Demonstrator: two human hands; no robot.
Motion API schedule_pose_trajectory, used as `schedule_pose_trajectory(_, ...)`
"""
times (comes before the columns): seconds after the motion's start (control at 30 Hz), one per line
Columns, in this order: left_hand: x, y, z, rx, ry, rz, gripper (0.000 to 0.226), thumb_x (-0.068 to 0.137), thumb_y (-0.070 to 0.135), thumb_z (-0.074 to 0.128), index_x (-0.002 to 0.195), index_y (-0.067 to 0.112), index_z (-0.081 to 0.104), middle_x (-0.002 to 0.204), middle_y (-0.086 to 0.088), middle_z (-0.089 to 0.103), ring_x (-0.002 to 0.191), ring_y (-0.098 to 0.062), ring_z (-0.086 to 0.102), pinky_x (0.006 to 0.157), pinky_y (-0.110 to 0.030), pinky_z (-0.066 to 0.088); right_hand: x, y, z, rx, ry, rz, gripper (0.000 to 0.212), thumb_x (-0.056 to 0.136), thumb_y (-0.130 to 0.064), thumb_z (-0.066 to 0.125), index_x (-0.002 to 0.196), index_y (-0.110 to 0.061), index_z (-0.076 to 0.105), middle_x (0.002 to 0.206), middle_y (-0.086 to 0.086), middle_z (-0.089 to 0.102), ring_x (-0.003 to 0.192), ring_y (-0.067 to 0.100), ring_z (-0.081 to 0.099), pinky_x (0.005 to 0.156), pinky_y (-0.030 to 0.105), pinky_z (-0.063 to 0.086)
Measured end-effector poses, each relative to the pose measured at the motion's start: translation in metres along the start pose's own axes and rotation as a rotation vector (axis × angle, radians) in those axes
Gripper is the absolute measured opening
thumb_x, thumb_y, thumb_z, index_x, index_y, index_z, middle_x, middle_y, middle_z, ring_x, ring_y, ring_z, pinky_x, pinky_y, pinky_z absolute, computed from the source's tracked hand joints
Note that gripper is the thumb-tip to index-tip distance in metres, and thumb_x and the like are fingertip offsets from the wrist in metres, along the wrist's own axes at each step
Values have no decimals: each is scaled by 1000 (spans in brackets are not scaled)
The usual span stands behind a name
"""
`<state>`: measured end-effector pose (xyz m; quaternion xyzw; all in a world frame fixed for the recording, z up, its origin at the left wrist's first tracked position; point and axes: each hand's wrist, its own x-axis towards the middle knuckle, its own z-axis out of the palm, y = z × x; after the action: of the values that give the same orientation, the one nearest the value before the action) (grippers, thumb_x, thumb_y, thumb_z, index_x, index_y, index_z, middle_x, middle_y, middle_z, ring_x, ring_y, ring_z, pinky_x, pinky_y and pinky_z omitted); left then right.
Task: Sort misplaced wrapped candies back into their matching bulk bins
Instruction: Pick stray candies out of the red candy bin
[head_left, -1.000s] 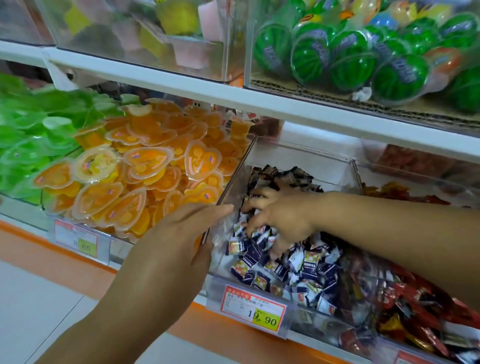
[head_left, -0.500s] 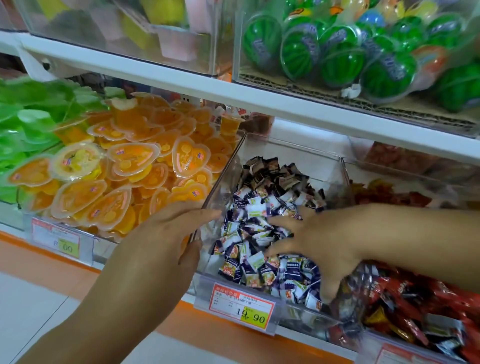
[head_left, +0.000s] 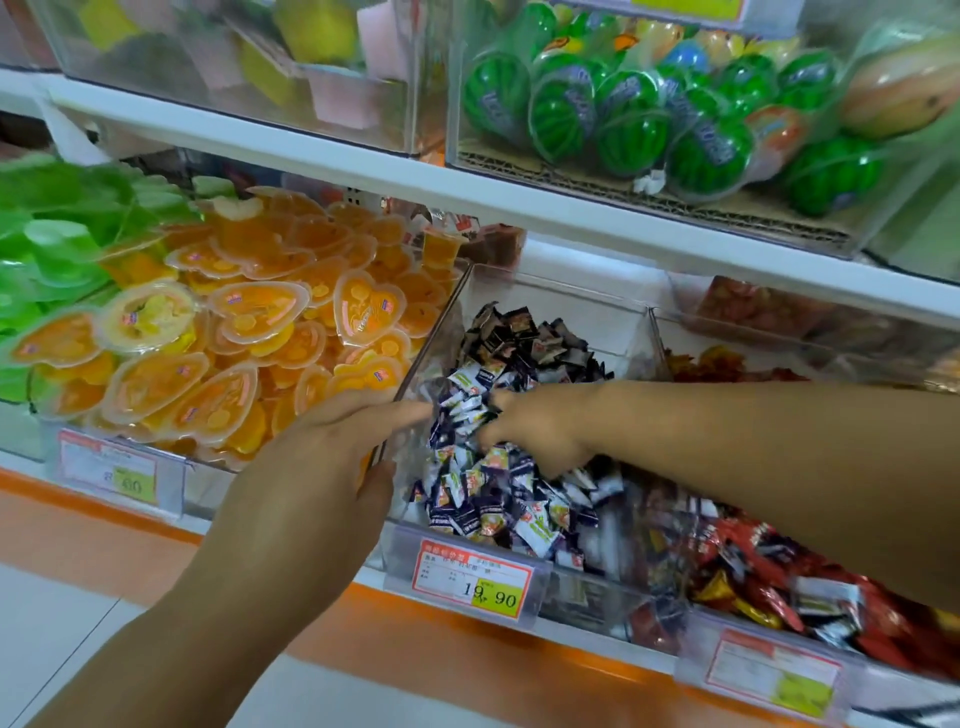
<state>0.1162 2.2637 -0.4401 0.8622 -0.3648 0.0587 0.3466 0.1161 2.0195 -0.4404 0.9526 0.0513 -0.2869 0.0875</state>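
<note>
Since half a second ago your right hand (head_left: 540, 426) moves from the front right corner of the clear bin (head_left: 571, 306) up and leftward into the middle of the pile; your left hand (head_left: 311, 467) keeps its place. Shelf (head_left: 311, 135) carries the row of bins: orange jelly cups (head_left: 249, 353) to the left, red-wrapped sweets (head_left: 753, 561) to the right, the clear bin between them, price tag (head_left: 472, 582) on its front lip. Left hand lies along the bin's left wall, fingers nearly straight, thumb spread, holding nothing; it looks to be steadying the bin. Right hand reaches in from the right, its fingers bent down into the wrapped candies (head_left: 498, 499); whether they have one pinched, you cannot tell. Step judged: searching this bin for strays, none yet lifted clear. Next move calls for picking one odd wrapper out without dragging neighbours, then carrying it to its matching bin. Candies: small pillow packs, purple and white with yellow marks toward the front; a darker, brown-black batch (head_left: 524, 338) heaps at the back. Which lot is misplaced is not clear.
</note>
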Motion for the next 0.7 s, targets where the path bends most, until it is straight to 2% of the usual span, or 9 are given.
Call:
schedule_pose_trajectory(0.1,0,4,-3,-26,31,-21,51,84,6,67,121,41,62,122,22,54,68,2,44,65,-15,35,-8,-10,-10,40,91,52,62,89,2,50,142,-26,40,135,11,33,106,28,50,58,27,35)
schedule_pose_trajectory(0.17,1,3,-2,-20,36,-22,51,87,8,63,124,44,59,121,28,48,77,0,44,67,-12,33,-8,-13,-18,252,195,108,51,88,0,55,134,-21,49,114,7,44,83,21,52,51,24,39)
schedule_pose_trajectory(0.23,2,4,-4,-3,14,-27,52,88,9,61,125,46,57,123,30,46,85,0,45,68,-8,31,-11,-14,-29,517,237,149,53,87,-6,65,135,-19,47,110,9,55,72,19,57,47,19,42)
schedule_pose_trajectory(0.3,2,2,-3,-4,10,-24,52,88,9,62,124,47,57,129,27,50,90,0,48,69,-12,34,-21,-11,-45,741,133,108,68,81,-17,75,139,-24,41,120,7,59,86,22,65,60,22,49)
schedule_pose_trajectory(0.37,2,4,-5,-9,0,-36,52,89,11,62,126,47,56,134,24,49,98,-3,51,76,-17,38,-35,-2,-59,824,-34,66,73,77,-28,79,138,-35,39,136,5,51,102,30,64,69,32,55)
schedule_pose_trajectory(0.43,2,4,-6,-6,6,-37,53,90,12,61,128,48,53,137,24,46,98,-4,50,79,-18,38,-45,11,-65,739,-43,103,63,79,-33,77,133,-40,43,140,7,48,109,31,62,79,37,58)
schedule_pose_trajectory(0.53,2,6,-6,7,-4,-41,52,92,14,59,128,50,51,137,27,44,86,0,39,78,-16,37,-51,26,-59,174,-85,265,64,83,-33,73,139,-22,45,144,9,46,121,22,51,98,34,44)
schedule_pose_trajectory(0.6,2,7,-6,12,2,-43,52,91,14,60,129,49,52,137,26,46,86,0,39,81,-19,40,-47,27,-41,-3,-217,388,94,79,-38,76,151,-16,21,156,8,27,136,26,37,107,35,36)
schedule_pose_trajectory(0.7,2,9,-7,35,3,-41,51,92,14,59,130,48,51,131,30,43,87,2,39,82,-17,39,-29,19,-12,86,-338,418,132,71,-39,83,149,-22,-22,161,9,4,141,33,28,109,43,36)
